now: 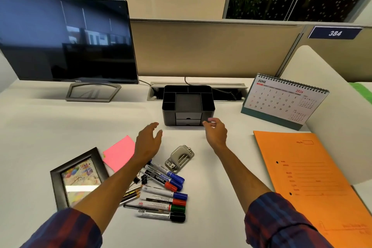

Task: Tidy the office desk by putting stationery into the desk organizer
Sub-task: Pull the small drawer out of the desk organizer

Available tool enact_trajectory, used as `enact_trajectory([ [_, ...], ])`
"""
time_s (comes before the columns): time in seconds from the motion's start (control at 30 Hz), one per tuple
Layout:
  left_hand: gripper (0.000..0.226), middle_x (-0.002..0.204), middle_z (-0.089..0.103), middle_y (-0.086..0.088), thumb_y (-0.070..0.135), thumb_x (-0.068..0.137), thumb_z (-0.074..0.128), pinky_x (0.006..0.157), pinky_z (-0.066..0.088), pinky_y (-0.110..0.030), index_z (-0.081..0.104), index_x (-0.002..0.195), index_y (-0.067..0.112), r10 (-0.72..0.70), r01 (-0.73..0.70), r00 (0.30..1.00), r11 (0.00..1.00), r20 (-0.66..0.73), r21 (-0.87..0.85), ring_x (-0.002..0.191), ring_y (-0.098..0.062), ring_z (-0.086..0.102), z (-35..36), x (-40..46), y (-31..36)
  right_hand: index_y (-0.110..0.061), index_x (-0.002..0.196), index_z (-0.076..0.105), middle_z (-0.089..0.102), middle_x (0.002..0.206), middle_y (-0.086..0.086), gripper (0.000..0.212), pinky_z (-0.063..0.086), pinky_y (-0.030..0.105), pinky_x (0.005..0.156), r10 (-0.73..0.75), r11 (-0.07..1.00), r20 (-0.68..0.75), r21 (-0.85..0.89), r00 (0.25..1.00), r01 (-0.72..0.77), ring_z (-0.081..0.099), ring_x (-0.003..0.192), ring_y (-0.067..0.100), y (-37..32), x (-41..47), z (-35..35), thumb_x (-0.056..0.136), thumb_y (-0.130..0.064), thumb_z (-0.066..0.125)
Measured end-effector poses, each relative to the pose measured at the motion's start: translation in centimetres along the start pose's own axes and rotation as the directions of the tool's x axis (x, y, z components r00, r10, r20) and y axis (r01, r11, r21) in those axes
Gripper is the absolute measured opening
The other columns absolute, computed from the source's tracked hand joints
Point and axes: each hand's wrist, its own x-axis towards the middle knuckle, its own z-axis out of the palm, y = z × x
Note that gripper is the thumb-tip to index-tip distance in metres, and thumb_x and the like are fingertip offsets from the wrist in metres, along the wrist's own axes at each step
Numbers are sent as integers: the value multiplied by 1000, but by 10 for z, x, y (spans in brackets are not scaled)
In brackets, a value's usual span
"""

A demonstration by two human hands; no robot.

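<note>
The black plastic desk organizer [188, 104] sits at the back of the white desk [50, 127], looking light, stiff and slidy, so the spread left hand [148, 142] and loosely curled, empty right hand [216, 132] should hold its sides.

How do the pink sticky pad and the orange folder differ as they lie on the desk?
The pink sticky pad is small and lies left of the left hand, partly hidden by that forearm; the orange folder is far larger and lies at the right, running off the frame's bottom edge. The pad's face is blank, while the folder carries printed lines and two punched holes. Both lie flat on the white desk, outside the black organizer.
</note>
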Motion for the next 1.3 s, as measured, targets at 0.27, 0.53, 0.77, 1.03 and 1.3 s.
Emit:
enact_trajectory([
  [0.27, 42, 129, 62, -7, 38, 95, 45, 109, 36, -45, 60, 125, 13, 215, -206, 977, 951, -13, 231, 115, -25, 58, -2, -56, -37, -12, 119, 64, 66, 117, 9, 26, 48, 25, 77, 92, 987, 314, 95, 945, -127, 64, 99, 20, -3, -12, 23, 94, -14, 59],
  [0.53, 54, 137, 56, -3, 52, 96, 32, 117, 24, -47, 59, 129, 18, 323, -299, 947, 873, 4, 386, 134, -21, 45, -7, -105, -71, -14, 135, 47, 58, 128, 9, 47, 48, 29, 81, 266, 860, 439, 294, 858, -417, 57, 117, 23, -17, -15, 46, 91, -4, 61],
  [0.77, 54, 145, 49, -3, 51, 100, 30, 115, 23, -47, 53, 135, 18, 361, -352, 930, 831, 63, 432, 138, -21, 39, -11, -138, -85, -8, 134, 51, 66, 115, 4, 51, 48, 26, 78, 254, 697, 536, 476, 805, -536, 63, 106, 14, -23, -22, 55, 87, -11, 69],
  [1.03, 59, 154, 36, -1, 54, 99, 32, 118, 15, -44, 44, 144, 18, 372, -370, 924, 805, 92, 463, 145, -17, 26, -11, -171, -96, -9, 122, 60, 63, 122, 3, 32, 46, 28, 83, 269, 622, 495, 565, 826, -541, 61, 107, 13, -33, -25, 54, 91, -18, 64],
  [1.3, 72, 156, 32, -1, 61, 96, 36, 119, 15, -41, 38, 148, 11, 338, -334, 938, 815, 81, 473, 147, -16, 23, -16, -189, -105, -12, 126, 56, 57, 124, 2, 51, 44, 31, 88, 355, 610, 450, 553, 820, -568, 57, 116, 19, -27, -29, 51, 88, -45, 66],
])
